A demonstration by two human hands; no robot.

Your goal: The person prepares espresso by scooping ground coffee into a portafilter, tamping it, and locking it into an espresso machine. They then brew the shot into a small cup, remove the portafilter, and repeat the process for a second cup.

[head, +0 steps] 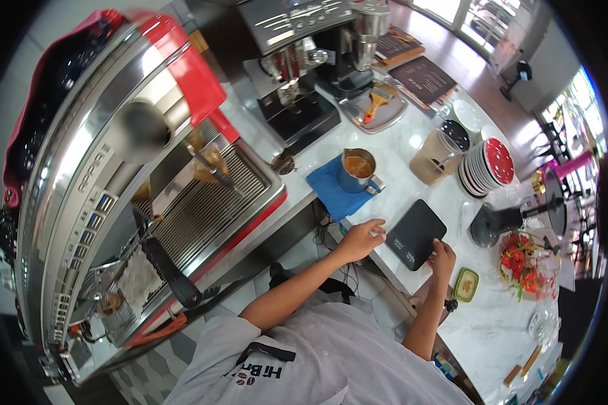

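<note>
A flat black digital scale (pixel 416 234) lies on the white marble counter before me. My right hand (pixel 442 258) touches its near right edge with the fingertips. To the left of the scale, my left hand (pixel 363 238) hovers with fingers bent and apart, holding nothing. Beyond that hand, a metal pitcher (pixel 355 174) of brown liquid stands on a folded blue cloth (pixel 329 185) at the counter's edge. A small green-rimmed dish (pixel 466 284) sits to the right of my right hand.
A red and steel espresso machine (pixel 207 202) fills the left side, its black portafilter handle (pixel 169 273) jutting out. Coffee grinders (pixel 304 66), a tray with a brush (pixel 377 109), a plastic container (pixel 434 157), stacked saucers (pixel 479 169) and red flowers (pixel 524 263) stand around the counter.
</note>
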